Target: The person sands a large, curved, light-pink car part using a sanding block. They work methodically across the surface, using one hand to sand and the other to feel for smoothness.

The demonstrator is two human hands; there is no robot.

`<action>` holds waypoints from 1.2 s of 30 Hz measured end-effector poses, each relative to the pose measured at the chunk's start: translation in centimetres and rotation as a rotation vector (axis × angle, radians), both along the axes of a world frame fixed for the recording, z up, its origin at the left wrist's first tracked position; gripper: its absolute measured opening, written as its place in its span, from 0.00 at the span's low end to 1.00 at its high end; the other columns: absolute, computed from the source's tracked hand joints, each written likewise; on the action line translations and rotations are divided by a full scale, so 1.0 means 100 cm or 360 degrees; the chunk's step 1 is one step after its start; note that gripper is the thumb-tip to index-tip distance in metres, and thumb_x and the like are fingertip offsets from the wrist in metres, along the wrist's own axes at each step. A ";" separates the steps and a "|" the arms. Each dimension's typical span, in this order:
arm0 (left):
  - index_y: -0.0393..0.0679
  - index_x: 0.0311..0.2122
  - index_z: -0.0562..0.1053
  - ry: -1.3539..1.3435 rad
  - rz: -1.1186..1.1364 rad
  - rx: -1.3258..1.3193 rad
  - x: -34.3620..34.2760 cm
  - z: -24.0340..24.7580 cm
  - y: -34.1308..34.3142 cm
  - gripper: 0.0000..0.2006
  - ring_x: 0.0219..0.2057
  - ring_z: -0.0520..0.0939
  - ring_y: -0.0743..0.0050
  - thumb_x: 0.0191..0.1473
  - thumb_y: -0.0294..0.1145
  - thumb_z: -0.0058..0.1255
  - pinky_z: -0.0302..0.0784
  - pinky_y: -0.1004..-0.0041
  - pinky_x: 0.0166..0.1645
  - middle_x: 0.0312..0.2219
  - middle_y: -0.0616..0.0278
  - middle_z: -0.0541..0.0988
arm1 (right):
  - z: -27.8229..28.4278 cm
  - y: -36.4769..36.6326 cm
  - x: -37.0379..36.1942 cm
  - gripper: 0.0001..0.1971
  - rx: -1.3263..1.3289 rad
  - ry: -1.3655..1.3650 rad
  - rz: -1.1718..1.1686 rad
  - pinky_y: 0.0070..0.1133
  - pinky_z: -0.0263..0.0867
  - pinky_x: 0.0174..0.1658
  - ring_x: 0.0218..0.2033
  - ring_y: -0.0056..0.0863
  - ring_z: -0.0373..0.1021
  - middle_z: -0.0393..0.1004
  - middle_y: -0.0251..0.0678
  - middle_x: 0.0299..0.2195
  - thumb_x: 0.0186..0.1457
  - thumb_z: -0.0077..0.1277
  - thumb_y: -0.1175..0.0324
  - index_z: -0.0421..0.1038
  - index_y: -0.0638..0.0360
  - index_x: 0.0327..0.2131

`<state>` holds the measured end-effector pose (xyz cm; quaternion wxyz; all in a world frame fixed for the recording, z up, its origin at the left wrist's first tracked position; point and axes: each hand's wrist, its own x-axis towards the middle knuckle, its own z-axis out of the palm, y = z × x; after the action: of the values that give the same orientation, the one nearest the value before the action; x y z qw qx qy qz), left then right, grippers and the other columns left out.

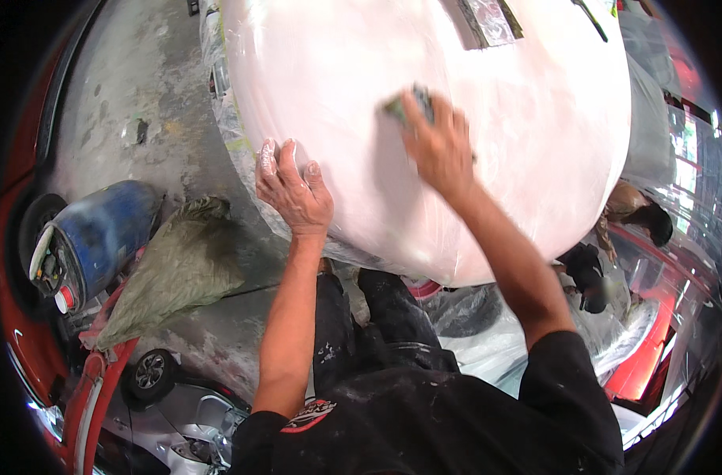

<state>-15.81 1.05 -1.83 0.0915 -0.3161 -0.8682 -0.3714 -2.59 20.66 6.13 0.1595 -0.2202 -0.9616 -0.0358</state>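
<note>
In front of me spreads a large, curved car-body panel [321, 71], dusty pinkish white, with plastic sheeting [232, 146] along its left edge. My left hand [295, 190] rests by that edge, fingers apart and tips coated in white dust; nothing is in it. Farther in, my right hand [444, 150] is closed over a greenish-grey pad that looks like a sanding block [408, 107], pressed to the surface. Motion blurs this pad a little, and the palm hides part of it.
On the left floor lies a blue barrel [111, 226] beside an olive cloth [175, 269] draped over a red part. A silver car [175, 427] stands at lower left. Another person [638, 210] is at the right, near plastic-covered red bodywork [642, 348].
</note>
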 end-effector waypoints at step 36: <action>0.45 0.61 0.69 -0.0071 0.0007 0.0035 0.001 0.000 -0.002 0.25 0.64 0.64 0.45 0.70 0.51 0.38 0.53 0.47 0.65 0.62 0.49 0.66 | -0.002 0.045 -0.099 0.32 -0.0142 0.0049 0.0145 0.44 0.71 0.48 0.45 0.53 0.71 0.71 0.56 0.52 0.53 0.63 0.67 0.70 0.39 0.63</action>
<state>-15.76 0.89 -1.87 0.0765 -0.3048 -0.8665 -0.3878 -12.45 25.16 5.96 0.1657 -0.1835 -0.9688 0.0178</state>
